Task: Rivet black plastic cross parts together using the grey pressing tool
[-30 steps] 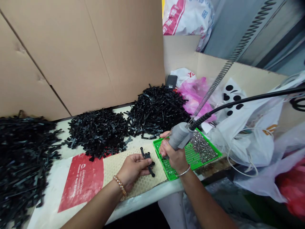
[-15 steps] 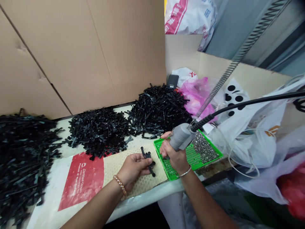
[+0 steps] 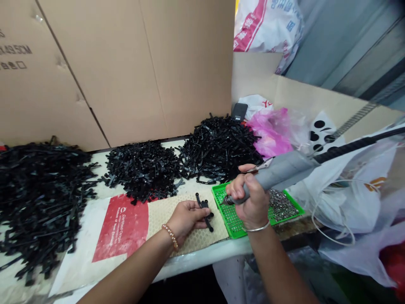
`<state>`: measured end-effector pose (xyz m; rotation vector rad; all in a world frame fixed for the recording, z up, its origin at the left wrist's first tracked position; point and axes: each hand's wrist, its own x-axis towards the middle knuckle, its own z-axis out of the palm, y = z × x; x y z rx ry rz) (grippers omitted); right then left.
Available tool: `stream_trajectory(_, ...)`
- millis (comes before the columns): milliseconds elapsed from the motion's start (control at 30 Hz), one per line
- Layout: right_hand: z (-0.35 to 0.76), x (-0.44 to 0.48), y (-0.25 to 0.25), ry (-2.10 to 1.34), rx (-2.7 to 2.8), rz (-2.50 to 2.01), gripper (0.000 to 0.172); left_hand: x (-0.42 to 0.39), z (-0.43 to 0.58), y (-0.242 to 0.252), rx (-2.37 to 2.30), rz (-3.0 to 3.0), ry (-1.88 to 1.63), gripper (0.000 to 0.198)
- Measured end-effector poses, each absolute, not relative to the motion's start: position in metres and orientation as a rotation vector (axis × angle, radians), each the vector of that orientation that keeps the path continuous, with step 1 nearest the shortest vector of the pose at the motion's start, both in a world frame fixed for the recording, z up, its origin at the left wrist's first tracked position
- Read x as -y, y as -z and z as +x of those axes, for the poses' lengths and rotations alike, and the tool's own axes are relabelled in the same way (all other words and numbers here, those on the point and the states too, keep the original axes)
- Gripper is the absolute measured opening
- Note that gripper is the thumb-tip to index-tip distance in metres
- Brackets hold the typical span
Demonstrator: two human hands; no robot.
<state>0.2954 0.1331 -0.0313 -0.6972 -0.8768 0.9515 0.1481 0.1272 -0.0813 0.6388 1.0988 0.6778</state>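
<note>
Between its thumb and fingers, my left hand (image 3: 186, 219) pinches a small black plastic part (image 3: 205, 211) over the beige dotted mat (image 3: 190, 242). My right hand (image 3: 251, 198) is wrapped round a grey electric screwdriver (image 3: 278, 171), which is tilted with its tip pointing left. That tip is above the left part of a green tray (image 3: 236, 231), apart from the black part. Small screws stand in the tray's holes, and a loose heap of metal screws (image 3: 283, 206) lies on its right side.
Piles of black parts lie at the left (image 3: 41, 198), the middle (image 3: 142, 169) and beside the tray (image 3: 221, 145). Behind stands a cardboard box (image 3: 133, 71). Plastic bags (image 3: 272, 131) crowd the right, where the screwdriver's black cable (image 3: 363, 141) runs.
The screwdriver has swung from steeply upright to a flatter tilt, its tip now showing over the tray. My left hand still holds the black part. The whole view has shifted slightly.
</note>
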Motion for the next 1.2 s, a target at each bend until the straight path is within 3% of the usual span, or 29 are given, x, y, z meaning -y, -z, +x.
stream_trajectory(600,0.259,-0.154,0.036,-1.042,0.849,-0.681,0.022,-0.127,0.149,0.081,-1.067,0.642,-0.721,0.043)
stream_trajectory(1200,0.259,-0.157,0.042,-1.059,0.874,-0.666,0.021,-0.126,0.151,0.077,-1.102,0.636,-0.710,0.028)
